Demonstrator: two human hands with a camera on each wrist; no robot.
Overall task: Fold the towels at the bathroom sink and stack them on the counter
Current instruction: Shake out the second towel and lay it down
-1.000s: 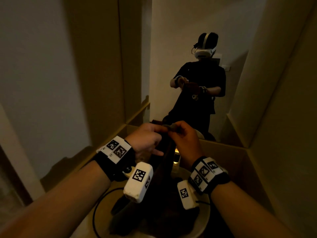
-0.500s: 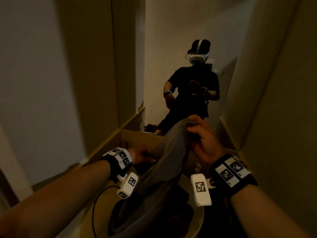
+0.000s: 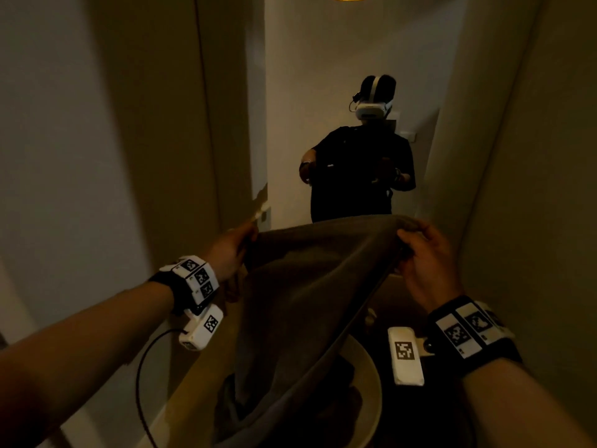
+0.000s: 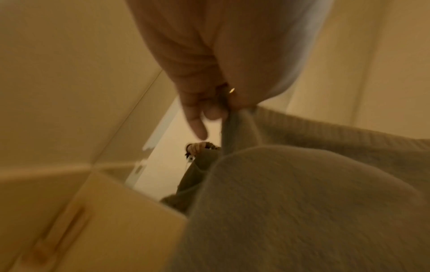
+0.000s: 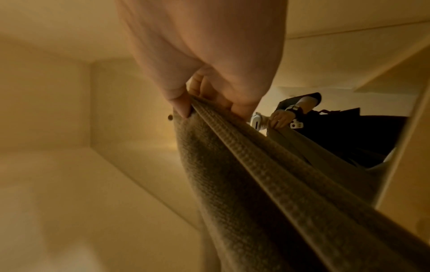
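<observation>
The left hand (image 3: 226,253) pinches one top corner of the grey towel (image 3: 310,286). Its upper hem runs straight across to the right hand (image 3: 423,263), whose fingers are curled round the other corner. Below both hands the cloth trails into the round sink (image 3: 371,405) on the tabletop (image 3: 181,402), facing a mirror (image 3: 323,124).

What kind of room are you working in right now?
Most likely a small bathroom. A round basin sits below a wall mirror that reflects the person, and both hands, left hand and right hand, hold a grey towel stretched over it.
</observation>
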